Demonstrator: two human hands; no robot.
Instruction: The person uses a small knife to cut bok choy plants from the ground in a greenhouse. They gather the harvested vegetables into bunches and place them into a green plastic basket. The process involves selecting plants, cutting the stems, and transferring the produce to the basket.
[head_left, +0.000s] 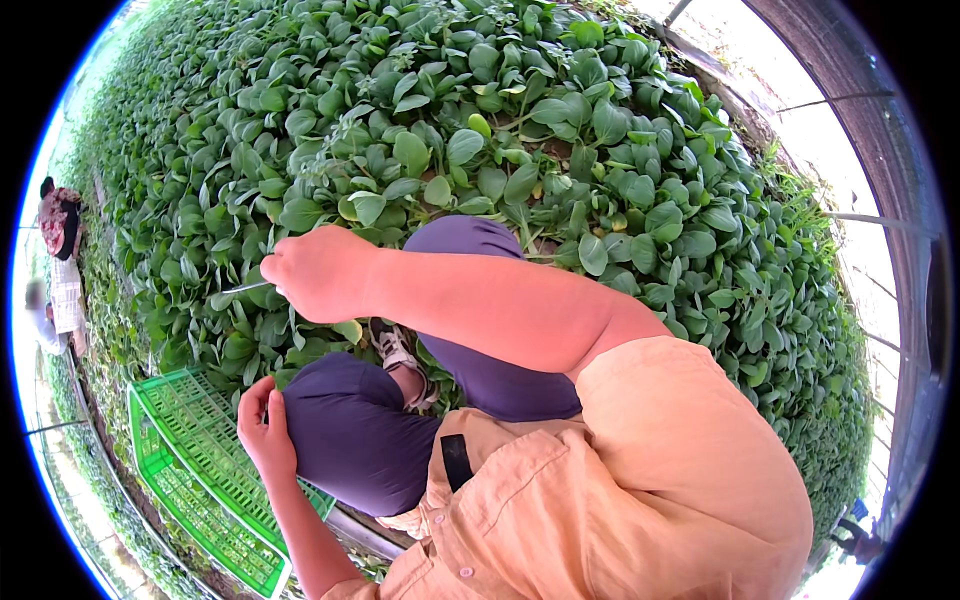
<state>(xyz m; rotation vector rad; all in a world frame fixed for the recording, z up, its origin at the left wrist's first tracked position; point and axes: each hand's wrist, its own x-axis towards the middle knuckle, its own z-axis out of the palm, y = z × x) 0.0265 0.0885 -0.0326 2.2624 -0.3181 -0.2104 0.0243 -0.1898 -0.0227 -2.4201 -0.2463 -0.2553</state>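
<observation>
My right hand (322, 274) reaches across my body over the leafy green plants (442, 150), which look like bok choy. It is closed around a tool with a thin metal blade (246, 287) that points left; the handle is hidden inside the fist. My left hand (266, 431) is beside my bent knee (330, 397), its fingers curled and its thumb raised. Leaves lie just beyond its fingertips, and I cannot tell whether it holds any. Left of that hand stands a green plastic crate (202, 457) with slatted walls.
Dense rows of plants surround my legs, with a sandal (394, 349) among them. At the far left are a person (60, 217) in patterned clothing, a pale crate (67, 296) and another person (46, 322). Curved greenhouse framing (862, 97) runs along the right edge.
</observation>
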